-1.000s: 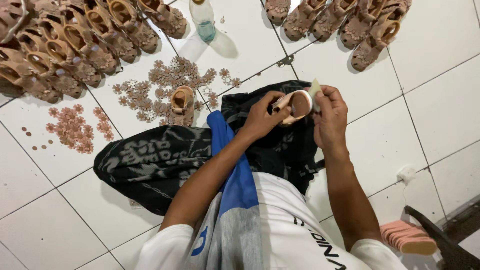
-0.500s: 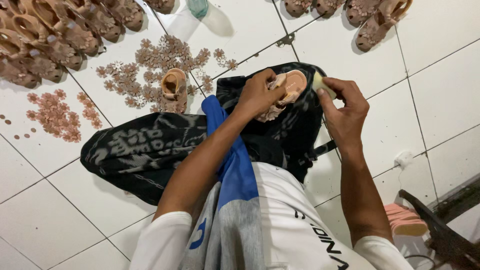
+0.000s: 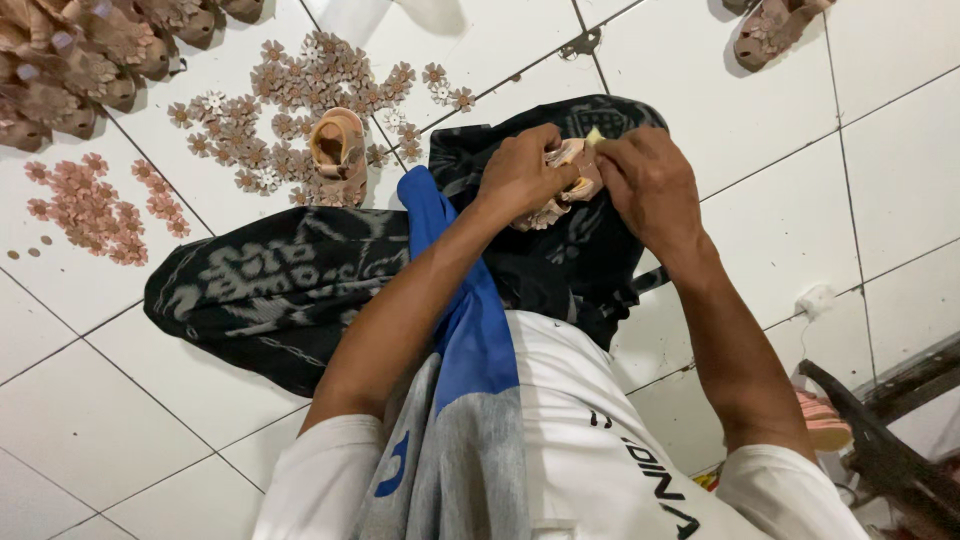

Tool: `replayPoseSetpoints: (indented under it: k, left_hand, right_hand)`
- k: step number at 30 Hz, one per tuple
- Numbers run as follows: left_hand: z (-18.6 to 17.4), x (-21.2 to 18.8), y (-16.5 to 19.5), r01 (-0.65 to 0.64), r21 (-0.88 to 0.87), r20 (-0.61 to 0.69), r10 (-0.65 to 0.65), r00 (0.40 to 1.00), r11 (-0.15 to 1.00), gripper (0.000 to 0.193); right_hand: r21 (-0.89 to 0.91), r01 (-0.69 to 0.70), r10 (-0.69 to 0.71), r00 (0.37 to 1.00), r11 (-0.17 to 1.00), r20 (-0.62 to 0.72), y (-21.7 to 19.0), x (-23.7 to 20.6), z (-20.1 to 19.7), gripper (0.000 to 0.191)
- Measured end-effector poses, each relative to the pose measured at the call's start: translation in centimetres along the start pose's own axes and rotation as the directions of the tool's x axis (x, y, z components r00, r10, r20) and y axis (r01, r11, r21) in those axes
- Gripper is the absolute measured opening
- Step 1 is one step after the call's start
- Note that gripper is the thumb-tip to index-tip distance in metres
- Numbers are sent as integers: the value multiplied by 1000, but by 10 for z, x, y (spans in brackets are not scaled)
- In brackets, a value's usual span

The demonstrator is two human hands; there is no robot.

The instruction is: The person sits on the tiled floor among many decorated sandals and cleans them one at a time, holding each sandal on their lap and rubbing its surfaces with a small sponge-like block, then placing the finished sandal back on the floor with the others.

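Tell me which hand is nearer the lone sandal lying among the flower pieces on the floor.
Left. The left hand is right of the lone sandal, apart from it; the right hand is farther right, beyond the left.

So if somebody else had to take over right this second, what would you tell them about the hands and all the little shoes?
Left hand: closed around a small tan sandal, held over the lap.
Right hand: fingertips pinching at the top of that same sandal, with a small pale bit at the fingertips.
One single sandal lies on the white tiled floor amid loose flower pieces; a pinker heap of flowers lies further left.
A row of sandals lies top left, one more pair top right.
Done or left: whether the held sandal's flower is fixed yet cannot be seen; many flowers remain loose.
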State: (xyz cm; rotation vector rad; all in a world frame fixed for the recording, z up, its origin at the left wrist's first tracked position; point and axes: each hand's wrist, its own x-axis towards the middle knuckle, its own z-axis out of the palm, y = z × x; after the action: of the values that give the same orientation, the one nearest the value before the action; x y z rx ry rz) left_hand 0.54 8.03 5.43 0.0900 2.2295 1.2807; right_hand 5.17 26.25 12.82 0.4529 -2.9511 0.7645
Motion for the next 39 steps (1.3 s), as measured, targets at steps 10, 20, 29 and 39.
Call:
replayPoseSetpoints:
  k: [10, 20, 29, 39]
  left_hand:
    - [-6, 14, -16, -99, -93, 29, 103, 994, 991, 38]
    - [-3, 15, -13, -95, -14, 71, 96, 993, 995, 40]
    - [-2, 14, -16, -150, -24, 43, 151, 988, 988, 39]
    - [-13, 12, -14, -17, -102, 117, 29, 993, 995, 50]
  right_hand:
    - [211, -306, 313, 950, 928, 0, -4, -31, -50, 14]
    - [61, -54, 56, 998, 997, -39, -1, -7, 7, 14]
    - [-12, 44, -43, 996, 999, 73, 4, 2, 0, 8]
    - [103, -377, 335, 897, 921, 288, -15, -30, -62, 11]
